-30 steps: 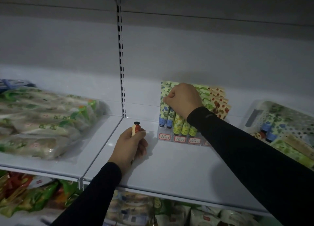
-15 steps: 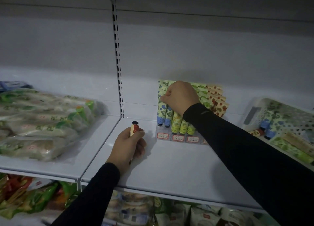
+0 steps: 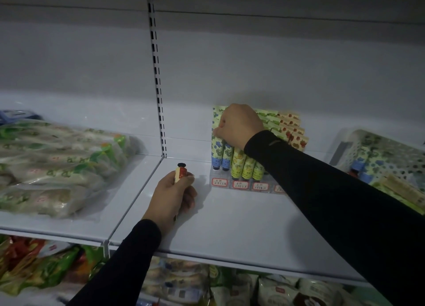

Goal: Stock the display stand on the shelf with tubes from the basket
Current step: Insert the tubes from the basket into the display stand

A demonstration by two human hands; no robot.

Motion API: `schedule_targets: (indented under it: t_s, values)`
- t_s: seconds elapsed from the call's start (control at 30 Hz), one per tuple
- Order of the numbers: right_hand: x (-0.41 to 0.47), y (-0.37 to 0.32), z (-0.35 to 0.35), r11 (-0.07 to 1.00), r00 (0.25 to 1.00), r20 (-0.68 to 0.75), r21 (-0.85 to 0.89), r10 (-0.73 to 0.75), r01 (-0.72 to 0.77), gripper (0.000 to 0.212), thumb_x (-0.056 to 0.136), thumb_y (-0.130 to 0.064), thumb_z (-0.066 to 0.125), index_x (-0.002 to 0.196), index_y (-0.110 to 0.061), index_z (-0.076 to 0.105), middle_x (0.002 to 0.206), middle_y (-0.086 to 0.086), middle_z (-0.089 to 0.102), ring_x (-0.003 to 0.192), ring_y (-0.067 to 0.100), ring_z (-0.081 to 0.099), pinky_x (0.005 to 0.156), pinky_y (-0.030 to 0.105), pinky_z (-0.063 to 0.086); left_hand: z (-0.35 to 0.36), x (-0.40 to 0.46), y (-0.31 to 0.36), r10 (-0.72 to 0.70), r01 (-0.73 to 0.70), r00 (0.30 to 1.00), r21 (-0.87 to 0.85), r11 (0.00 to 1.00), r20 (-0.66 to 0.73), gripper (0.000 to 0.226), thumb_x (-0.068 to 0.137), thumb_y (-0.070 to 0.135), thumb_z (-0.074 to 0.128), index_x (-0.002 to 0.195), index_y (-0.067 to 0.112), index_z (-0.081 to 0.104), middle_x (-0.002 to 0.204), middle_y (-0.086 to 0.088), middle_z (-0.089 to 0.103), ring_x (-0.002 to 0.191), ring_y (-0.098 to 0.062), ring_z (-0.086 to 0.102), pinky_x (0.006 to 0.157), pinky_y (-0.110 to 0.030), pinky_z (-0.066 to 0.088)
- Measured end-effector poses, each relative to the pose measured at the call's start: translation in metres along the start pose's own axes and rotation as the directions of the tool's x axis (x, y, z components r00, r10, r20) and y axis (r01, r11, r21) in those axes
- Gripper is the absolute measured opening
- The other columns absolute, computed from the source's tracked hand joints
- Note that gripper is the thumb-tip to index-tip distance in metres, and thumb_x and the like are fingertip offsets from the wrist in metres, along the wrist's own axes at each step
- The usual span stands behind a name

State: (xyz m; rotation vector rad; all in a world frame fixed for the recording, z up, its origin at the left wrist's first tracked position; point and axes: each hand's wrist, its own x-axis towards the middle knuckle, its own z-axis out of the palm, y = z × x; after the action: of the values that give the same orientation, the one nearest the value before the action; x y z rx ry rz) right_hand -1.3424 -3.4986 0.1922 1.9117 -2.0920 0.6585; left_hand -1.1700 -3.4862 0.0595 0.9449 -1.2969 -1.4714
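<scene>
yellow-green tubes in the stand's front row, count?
3 visible: yellow-green tubes side by side, right of the blue tubes. The right sleeve may hide more.

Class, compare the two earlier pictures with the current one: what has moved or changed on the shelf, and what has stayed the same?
Very little changed. The right hand stays closed over the tops of the blue-patterned tubes at the left of the display stand, perhaps creeping slightly left. The left hand still grips the red tube, cap up, on the shelf. The basket is unmoved.
</scene>
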Motion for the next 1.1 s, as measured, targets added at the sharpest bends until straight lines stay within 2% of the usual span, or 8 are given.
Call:
schedule_targets:
  t_s: [0.3, 0.5, 0.6, 0.7, 0.8, 0.87, 0.97, 1.1]
  values:
    - [0.000, 0.005, 0.006, 0.998, 0.999, 0.013, 0.038, 0.045, -0.046, 0.045, 0.084, -0.027, 0.068, 0.051, -0.015, 0.039, 0.052, 0.000, 0.040, 0.057, 0.021, 0.047, 0.060, 0.028, 0.042, -0.001, 0.002, -0.002, 0.000, 0.000, 1.000, 0.006, 1.000, -0.004, 0.011, 0.096, 0.013, 0.053, 0.096, 0.005, 0.061, 0.064, -0.012, 0.061, 0.047, -0.022, 0.048, 0.044, -0.025, 0.036]
    - [-0.004, 0.003, 0.003, 0.999, 0.999, 0.016, 0.006, 0.042, -0.042, 0.047, 0.085, -0.029, 0.066, 0.051, -0.013, 0.039, 0.051, 0.001, 0.037, 0.046, 0.016, 0.037, 0.045, 0.025, 0.031, -0.001, 0.001, -0.002, 0.002, -0.002, 1.000, 0.005, 1.000, -0.001, 0.011, 0.096, 0.012, 0.053, 0.097, 0.004, 0.061, 0.064, -0.012, 0.060, 0.047, -0.022, 0.048, 0.042, -0.026, 0.038]
    - [-0.006, 0.004, -0.003, 0.998, 0.999, 0.005, 0.055, 0.042, -0.042, 0.043, 0.085, -0.037, 0.065, 0.054, -0.009, 0.055, 0.049, 0.002, 0.051, 0.049, 0.017, 0.051, 0.051, 0.025, 0.043, -0.001, 0.001, -0.002, -0.001, 0.001, 1.000, 0.003, 1.000, -0.002, 0.012, 0.096, 0.012, 0.053, 0.098, 0.004, 0.061, 0.065, -0.013, 0.060, 0.047, -0.022, 0.048, 0.043, -0.027, 0.038]
    - [-0.012, 0.006, -0.012, 0.992, 0.996, -0.079, 0.121, 0.033, -0.023, 0.054, 0.089, -0.040, 0.061, 0.047, -0.009, 0.047, 0.042, 0.004, 0.040, 0.042, 0.019, 0.041, 0.052, 0.025, 0.040, -0.001, 0.001, -0.003, 0.005, -0.005, 1.000, 0.008, 1.000, 0.001, 0.013, 0.096, 0.015, 0.053, 0.098, 0.004, 0.060, 0.065, -0.013, 0.060, 0.047, -0.022, 0.047, 0.044, -0.028, 0.035]
    - [-0.025, 0.008, -0.020, 0.985, 0.980, -0.201, 0.170, 0.013, 0.022, 0.051, 0.092, -0.040, 0.058, 0.061, 0.000, 0.064, 0.059, 0.016, 0.060, 0.060, 0.031, 0.058, 0.067, 0.032, 0.051, 0.000, -0.001, 0.001, -0.008, 0.008, 1.000, 0.008, 1.000, 0.002, 0.018, 0.097, 0.023, 0.051, 0.097, 0.007, 0.060, 0.067, -0.013, 0.060, 0.047, -0.021, 0.045, 0.044, -0.027, 0.030]
    - [-0.039, 0.012, -0.024, 0.974, 0.972, -0.235, 0.222, 0.011, 0.043, 0.046, 0.092, -0.041, 0.058, 0.060, -0.009, 0.065, 0.060, 0.005, 0.062, 0.061, 0.021, 0.059, 0.070, 0.029, 0.049, -0.001, -0.003, 0.003, -0.033, 0.033, 0.999, -0.016, 0.999, -0.003, 0.025, 0.093, 0.030, 0.049, 0.098, 0.008, 0.060, 0.068, -0.013, 0.059, 0.047, -0.022, 0.045, 0.043, -0.025, 0.031]
    - [-0.067, 0.017, -0.026, 0.958, 0.972, -0.234, 0.279, 0.003, 0.064, 0.047, 0.093, -0.041, 0.059, 0.049, -0.029, 0.045, 0.051, -0.010, 0.044, 0.053, 0.003, 0.043, 0.070, 0.025, 0.039, 0.000, -0.004, 0.005, -0.033, 0.032, 0.999, -0.045, 0.998, -0.018, 0.020, 0.095, 0.024, 0.050, 0.101, 0.007, 0.060, 0.067, -0.013, 0.059, 0.049, -0.025, 0.049, 0.046, -0.026, 0.039]
    - [-0.103, 0.029, -0.020, 0.937, 0.984, -0.176, 0.344, 0.004, 0.057, 0.039, 0.092, -0.042, 0.060, 0.067, -0.014, 0.068, 0.064, 0.000, 0.060, 0.064, 0.009, 0.051, 0.064, 0.023, 0.041, 0.012, -0.012, 0.013, -0.001, 0.001, 1.000, -0.032, 0.999, -0.010, 0.009, 0.095, 0.017, 0.059, 0.096, 0.009, 0.056, 0.076, -0.015, 0.069, 0.062, -0.024, 0.063, 0.057, -0.033, 0.053]
